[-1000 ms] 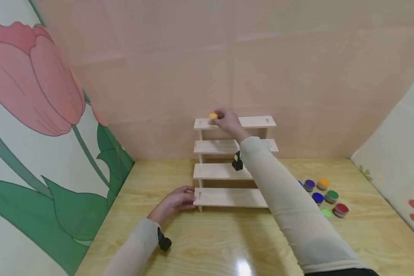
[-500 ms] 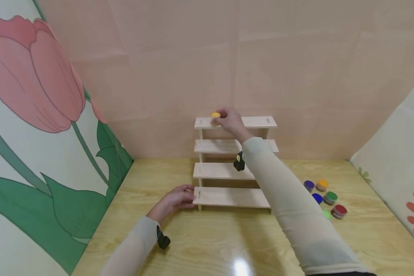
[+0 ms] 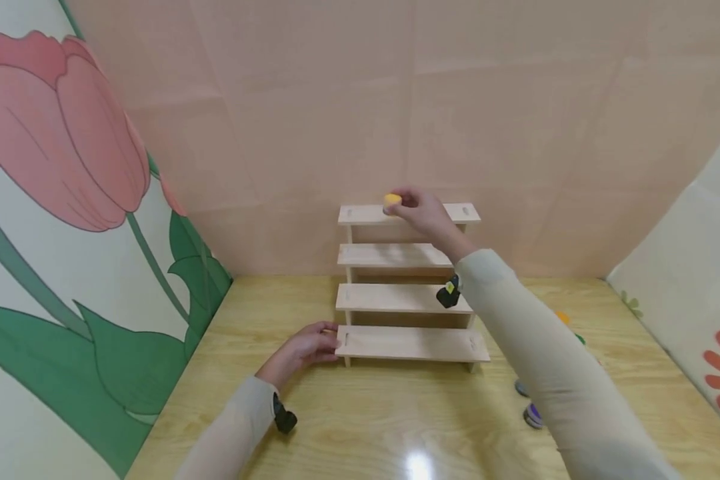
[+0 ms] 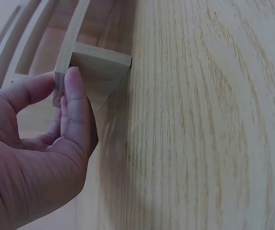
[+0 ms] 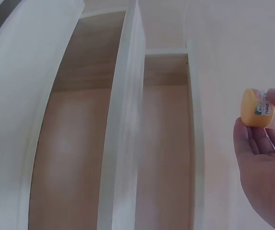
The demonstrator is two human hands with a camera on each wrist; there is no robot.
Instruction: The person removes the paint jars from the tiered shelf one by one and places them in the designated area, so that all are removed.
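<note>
A four-tier wooden stepped stand point(image 3: 411, 343) stands on the table in front of the back wall. My left hand point(image 3: 306, 345) is at the left end of its lowest shelf; in the left wrist view, thumb and fingers pinch the end of the shelf board point(image 4: 67, 52). Over the top shelf point(image 3: 360, 213), my right hand point(image 3: 426, 213) holds a small jar with a yellow lid point(image 3: 392, 202) between thumb and fingers. The right wrist view shows this yellow jar point(image 5: 257, 109) tilted, with a printed label on its side. Whether its base touches the shelf cannot be told.
On the table to the right, a purple-lidded jar point(image 3: 534, 416), an orange lid point(image 3: 562, 317) and a green lid point(image 3: 580, 339) show around my right sleeve, which hides other jars. A flowered panel point(image 3: 66, 133) borders the left side.
My right hand has moved right along the top shelf with the yellow jar. The forearm now covers more of the jars on the right, and others show below it. The left hand keeps its place.
</note>
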